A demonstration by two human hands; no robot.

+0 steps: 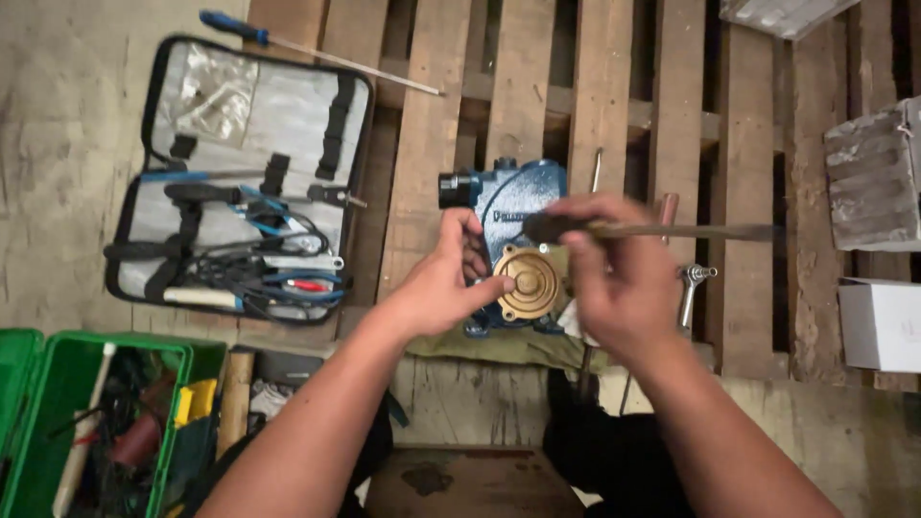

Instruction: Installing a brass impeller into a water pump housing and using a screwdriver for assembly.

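Observation:
A blue pump body with a round brass cover rests on a wooden pallet, over an olive cloth. My left hand grips the pump's left side, its thumb touching the brass cover. Just right of the brass cover, my right hand is shut on a long tool with a dark handle and a shaft pointing right, blurred by motion.
An open grey tool case with pliers and wrenches lies at the left. A blue-handled screwdriver lies above it. A green toolbox sits at bottom left. A metal socket tool lies beside my right hand. Boxes stand at right.

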